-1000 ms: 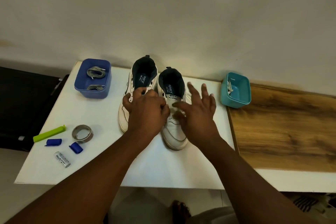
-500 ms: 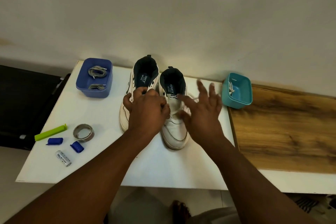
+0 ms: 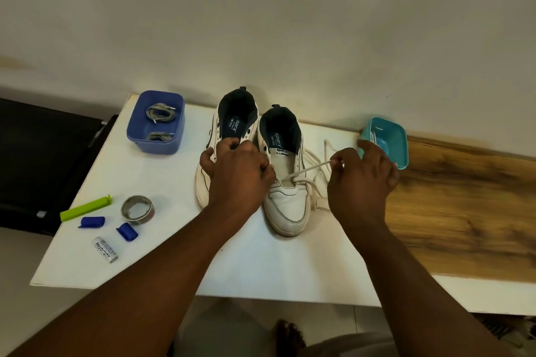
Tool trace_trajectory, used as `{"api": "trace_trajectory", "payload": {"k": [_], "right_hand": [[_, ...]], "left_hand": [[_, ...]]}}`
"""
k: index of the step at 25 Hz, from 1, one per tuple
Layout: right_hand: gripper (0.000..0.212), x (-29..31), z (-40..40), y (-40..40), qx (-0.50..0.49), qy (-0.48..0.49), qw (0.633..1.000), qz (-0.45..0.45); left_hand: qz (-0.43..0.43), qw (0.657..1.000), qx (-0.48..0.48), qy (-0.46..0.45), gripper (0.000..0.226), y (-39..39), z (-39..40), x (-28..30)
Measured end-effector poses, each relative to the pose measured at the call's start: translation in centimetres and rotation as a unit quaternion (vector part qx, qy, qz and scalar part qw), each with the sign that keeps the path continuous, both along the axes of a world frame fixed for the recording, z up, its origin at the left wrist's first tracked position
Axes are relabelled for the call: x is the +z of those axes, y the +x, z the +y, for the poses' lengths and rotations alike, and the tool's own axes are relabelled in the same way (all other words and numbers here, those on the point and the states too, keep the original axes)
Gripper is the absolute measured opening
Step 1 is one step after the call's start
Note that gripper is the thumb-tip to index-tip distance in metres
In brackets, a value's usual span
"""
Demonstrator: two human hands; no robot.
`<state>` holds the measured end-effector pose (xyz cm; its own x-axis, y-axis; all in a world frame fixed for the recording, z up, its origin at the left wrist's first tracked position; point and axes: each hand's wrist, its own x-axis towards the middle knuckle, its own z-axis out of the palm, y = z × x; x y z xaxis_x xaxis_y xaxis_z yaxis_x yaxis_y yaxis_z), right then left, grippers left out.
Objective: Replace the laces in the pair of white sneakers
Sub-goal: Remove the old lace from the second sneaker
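My left hand (image 3: 236, 174) lies curled over the two white sneakers, its fingers bent down on the left sneaker (image 3: 229, 136) and its knuckles touching the inner edge of the right sneaker (image 3: 285, 182); whether it pinches anything beneath I cannot tell. My right hand (image 3: 362, 180) is pinched — thumb and forefinger closed on a white lace (image 3: 307, 169) drawn taut from the lowest eyelets of the right sneaker, which sits just inboard of this hand. The slack of the lace lies looped on the white table (image 3: 261, 264) between the sneaker and the right hand. Just beyond the right fingertips stands a teal tub (image 3: 391, 139) at the edge of a wood-grain board (image 3: 464, 211). Outboard of the left hand — a blue tub (image 3: 156, 145) holding grey laces (image 3: 159, 113); nearer the left forearm lie a tape roll (image 3: 137, 209), a green clip (image 3: 85, 208), two blue caps (image 3: 92, 222) and a battery (image 3: 106, 249).
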<state>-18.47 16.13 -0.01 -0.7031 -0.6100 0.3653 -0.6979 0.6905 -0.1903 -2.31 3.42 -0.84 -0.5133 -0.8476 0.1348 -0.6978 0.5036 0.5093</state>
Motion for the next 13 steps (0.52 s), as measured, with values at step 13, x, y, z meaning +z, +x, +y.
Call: {"api": "trace_trajectory", "payload": {"k": [13], "right_hand": [[0.023, -1.0, -2.2, 3.1, 0.225, 0.070, 0.967, -0.094]], "left_hand": [[-0.016, 1.000, -0.008, 0.010, 0.017, 0.3, -0.6, 0.0]]}}
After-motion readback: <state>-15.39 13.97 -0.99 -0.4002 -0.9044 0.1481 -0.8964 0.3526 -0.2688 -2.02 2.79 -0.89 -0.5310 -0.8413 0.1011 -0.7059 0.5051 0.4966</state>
